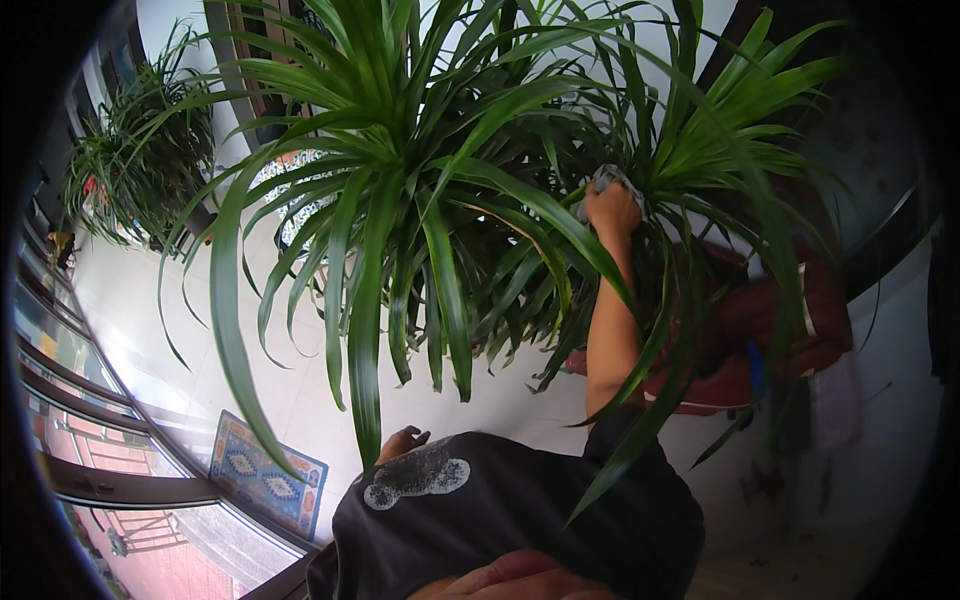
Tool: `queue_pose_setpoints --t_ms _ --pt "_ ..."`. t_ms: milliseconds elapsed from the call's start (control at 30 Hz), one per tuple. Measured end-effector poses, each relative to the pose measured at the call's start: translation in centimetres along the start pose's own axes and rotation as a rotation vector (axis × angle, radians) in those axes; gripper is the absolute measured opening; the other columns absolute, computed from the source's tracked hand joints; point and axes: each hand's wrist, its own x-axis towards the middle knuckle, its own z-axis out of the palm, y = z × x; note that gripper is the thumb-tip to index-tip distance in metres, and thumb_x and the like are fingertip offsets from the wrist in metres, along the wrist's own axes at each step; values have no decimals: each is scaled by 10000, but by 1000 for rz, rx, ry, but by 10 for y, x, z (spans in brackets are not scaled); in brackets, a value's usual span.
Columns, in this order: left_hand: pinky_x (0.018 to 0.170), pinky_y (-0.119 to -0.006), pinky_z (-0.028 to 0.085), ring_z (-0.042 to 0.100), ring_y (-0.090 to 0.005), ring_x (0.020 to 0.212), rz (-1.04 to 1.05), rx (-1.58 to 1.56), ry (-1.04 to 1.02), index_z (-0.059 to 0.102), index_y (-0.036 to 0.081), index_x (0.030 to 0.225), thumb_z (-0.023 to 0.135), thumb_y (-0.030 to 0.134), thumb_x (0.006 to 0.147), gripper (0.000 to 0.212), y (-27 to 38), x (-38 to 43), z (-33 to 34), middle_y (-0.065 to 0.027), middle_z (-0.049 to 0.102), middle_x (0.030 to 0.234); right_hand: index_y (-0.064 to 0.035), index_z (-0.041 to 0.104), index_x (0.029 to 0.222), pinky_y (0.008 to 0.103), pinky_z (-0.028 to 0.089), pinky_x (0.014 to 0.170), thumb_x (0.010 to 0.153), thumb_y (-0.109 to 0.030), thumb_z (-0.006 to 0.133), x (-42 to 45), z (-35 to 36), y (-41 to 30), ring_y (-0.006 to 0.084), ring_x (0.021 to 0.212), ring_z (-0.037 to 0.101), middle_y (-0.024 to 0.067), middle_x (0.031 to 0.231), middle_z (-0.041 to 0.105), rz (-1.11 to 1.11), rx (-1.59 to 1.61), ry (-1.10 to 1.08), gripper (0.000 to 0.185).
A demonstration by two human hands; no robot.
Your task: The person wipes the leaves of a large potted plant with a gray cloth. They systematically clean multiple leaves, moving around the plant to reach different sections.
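A large potted-type plant with long, strap-shaped green leaves (409,161) fills the space before me; its pot is hidden by foliage. My right hand (616,208) reaches up among the leaves on the right side, closed on a crumpled grey cloth (609,177). The cloth lies against the base of a leaf rosette (679,161), and whether it wraps a leaf cannot be made out. Low by my shirt, my left hand (403,441) shows only partly, below the hanging leaf tips. No object is visible in it, and the shirt hides the rest.
Behind my right arm stands dark red furniture (750,337), partly covered by leaves. A second leafy plant (142,157) is at the far left. A patterned blue rug (268,474) lies near the glass doors (112,480). Leaves overhang the pale tiled floor (172,330).
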Motion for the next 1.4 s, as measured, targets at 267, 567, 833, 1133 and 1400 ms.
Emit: queue_pose_setpoints --t_ms 267,567,833,1133,1400 --pt "727 -370 542 700 -265 811 32 76 88 622 23 1125 659 352 894 404 -23 -10 -28 -186 709 891 -120 738 959 444 564 740 815 -304 668 6 -4 -19 326 891 715 165 971 726 37 -230 -85 244" --pt "736 -359 538 693 -253 821 43 -41 59 587 5 1153 644 266 897 370 -45 -23 -32 -187 704 927 -81 681 750 426 537 576 804 -154 608 2 53 4 300 655 702 146 712 705 -180 -209 401 116" --pt "743 -350 535 688 -242 831 59 -112 53 556 -12 1178 630 190 899 352 -61 -28 -21 -188 699 958 -74 648 763 431 528 535 817 -125 581 2 30 -51 302 583 685 158 679 691 -303 -154 494 100" --pt "751 -339 531 681 -229 841 116 -287 58 520 -30 1205 615 104 902 345 -79 -35 -9 -188 695 994 -109 605 716 415 519 492 741 -187 632 2 43 -87 269 544 661 85 631 666 -476 -52 746 86" --pt "740 -342 533 691 -243 829 150 -447 210 503 -59 1217 655 50 867 397 -121 -15 -7 -210 703 994 -126 556 674 381 490 447 669 -102 652 -36 38 -133 242 505 634 63 587 631 -646 149 864 99"
